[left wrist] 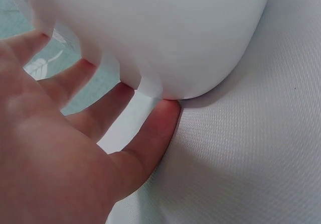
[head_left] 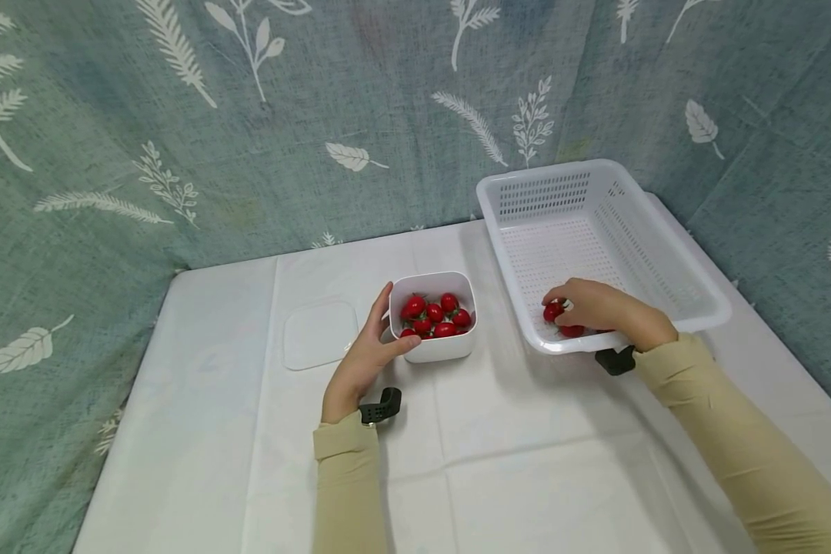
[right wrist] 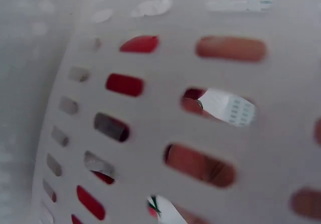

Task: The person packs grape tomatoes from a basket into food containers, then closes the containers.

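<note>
- Pinching a red tomato (head_left: 551, 311), it seems: the right grip (head_left: 599, 302) has its finger and thumb bent about the fruit, down in the near-left corner of the white basket (head_left: 561, 238).
- Small fruit, and I'd call it light, smooth-skinned, perhaps slippery if wet; firm, but one that would bruise or split under a hard squeeze. Best hold: fingertip and thumb across the middle, lightly.
- Which way does it point? Fingers cover too much to tell its long axis. Just beside it, a second tomato (head_left: 572, 331) lies lengthwise roughly left to right, and from the right wrist a scrap of green stem (right wrist: 155, 206) shows through a slot.
- Over to the left grip (head_left: 363, 358): thumb at the near rim, fingertips (left wrist: 165, 108) against the wall, bracing the white container (head_left: 443, 350). That looks stiff and light, easily steadied by its side.
- Inside, a heap of tomatoes (head_left: 435, 312), axes mixed; the nearest lies sideways.
- Farther left, a clear lid (head_left: 318, 335), flat on the surface (head_left: 201, 462).
</note>
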Motion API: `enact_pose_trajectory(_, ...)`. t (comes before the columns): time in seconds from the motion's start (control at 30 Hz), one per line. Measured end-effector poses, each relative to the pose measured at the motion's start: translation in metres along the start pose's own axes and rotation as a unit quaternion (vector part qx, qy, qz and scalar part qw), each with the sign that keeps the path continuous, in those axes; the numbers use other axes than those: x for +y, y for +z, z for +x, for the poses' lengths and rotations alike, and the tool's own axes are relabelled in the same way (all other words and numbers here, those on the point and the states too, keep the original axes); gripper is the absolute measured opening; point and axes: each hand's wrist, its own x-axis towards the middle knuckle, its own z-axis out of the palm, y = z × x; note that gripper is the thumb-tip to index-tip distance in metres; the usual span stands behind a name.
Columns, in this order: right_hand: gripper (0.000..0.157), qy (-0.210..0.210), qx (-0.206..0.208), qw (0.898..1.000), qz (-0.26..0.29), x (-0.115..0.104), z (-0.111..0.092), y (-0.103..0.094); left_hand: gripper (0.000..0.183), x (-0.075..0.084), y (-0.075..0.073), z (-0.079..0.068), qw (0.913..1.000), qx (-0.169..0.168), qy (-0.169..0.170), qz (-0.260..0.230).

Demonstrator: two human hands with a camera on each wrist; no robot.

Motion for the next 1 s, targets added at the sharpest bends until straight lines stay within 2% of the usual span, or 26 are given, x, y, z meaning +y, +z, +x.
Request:
enact_pose_trajectory(0.2, 0.035, -0.005, -0.026, 1.0, -0.007, 0.002, 0.004, 0.004, 0.091, 0.0, -0.001, -0.001, 1.0, 0.002, -0.001, 0.003)
enact_pose_trajectory(0.43, 0.017, -0.019, -0.046, 0.999, -0.011, 0.006, 0.007, 0.007, 0.089, 0.015, 0.002, -0.009, 0.9999, -0.004, -0.012, 0.001)
enact_pose_trajectory(0.6, 0.02, -0.015, -0.028, 0.999, 0.005, 0.004, 0.005, 0.006, 0.089, 0.019, 0.003, -0.011, 1.0, -0.004, -0.009, 0.001)
enact_pose_trajectory(0.87, 0.029, 0.01, -0.011, 0.998, 0.067, -0.005, -0.004, -0.005, 0.087, 0.005, -0.001, -0.005, 0.9999, 0.0, -0.009, 0.009)
enact_pose_trajectory(1.0, 0.029, 0.004, 0.013, 0.996, 0.087, -0.009, -0.013, -0.012, 0.087, 0.014, 0.0, -0.009, 0.9999, -0.003, -0.011, 0.005)
